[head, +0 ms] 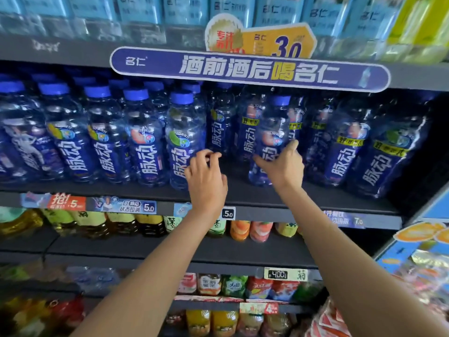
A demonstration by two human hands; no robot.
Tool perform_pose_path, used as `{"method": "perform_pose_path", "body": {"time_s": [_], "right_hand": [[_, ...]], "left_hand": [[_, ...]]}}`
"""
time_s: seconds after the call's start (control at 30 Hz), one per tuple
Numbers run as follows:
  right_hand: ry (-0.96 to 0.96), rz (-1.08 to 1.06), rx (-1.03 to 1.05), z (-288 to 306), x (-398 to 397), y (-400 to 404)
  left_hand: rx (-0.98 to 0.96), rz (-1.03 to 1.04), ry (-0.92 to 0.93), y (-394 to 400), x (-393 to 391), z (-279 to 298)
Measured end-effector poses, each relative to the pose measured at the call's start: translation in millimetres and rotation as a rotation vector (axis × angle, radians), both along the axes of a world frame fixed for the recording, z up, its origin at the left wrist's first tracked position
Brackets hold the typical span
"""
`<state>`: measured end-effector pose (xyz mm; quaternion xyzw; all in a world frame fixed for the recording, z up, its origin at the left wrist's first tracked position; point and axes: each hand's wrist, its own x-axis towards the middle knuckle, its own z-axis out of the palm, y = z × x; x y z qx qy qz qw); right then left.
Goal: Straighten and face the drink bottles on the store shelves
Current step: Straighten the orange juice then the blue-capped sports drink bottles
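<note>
Two hands work the shelf: the right hand grips a blue bottle to face its label; the left hand hovers, loosely curled, holding nothing.

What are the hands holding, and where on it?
The right hand grips a blue bottle around its lower label. The left hand holds nothing, its fingers loosely curled.
</note>
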<state>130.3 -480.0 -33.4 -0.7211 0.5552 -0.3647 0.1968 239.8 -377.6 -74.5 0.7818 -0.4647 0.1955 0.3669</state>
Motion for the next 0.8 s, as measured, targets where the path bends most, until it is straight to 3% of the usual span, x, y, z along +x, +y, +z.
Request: {"method": "perform_pose_path", "body": {"time_s": [0.17,0.3,0.5,0.63,0.8], "right_hand": [[-0.038,0.232,0.07,1.0,63.1,12.8],[-0.146,0.268,0.183,-0.1,95.1,3.6],[-0.259,0.307,0.327,-3.6,88.6,-10.8],[-0.267,0.212,0.1,16.9,31.8,-11.3],[-0.093,-0.231,-0.261,24.9,-63.5,-9.9]], "left_hand": [[-0.005,-0.114,0.046,4.1,8.5,3.5],[-0.086,-0.2,0.082,25.7,24.3,7.0],[-0.061,-0.227,0.053,23.0,20.0,6.3],[-0.052,-0.249,0.132,6.4,0.4,7.1],[0.055,-0.323,0.112,-20.2,-40.0,9.4]]}}
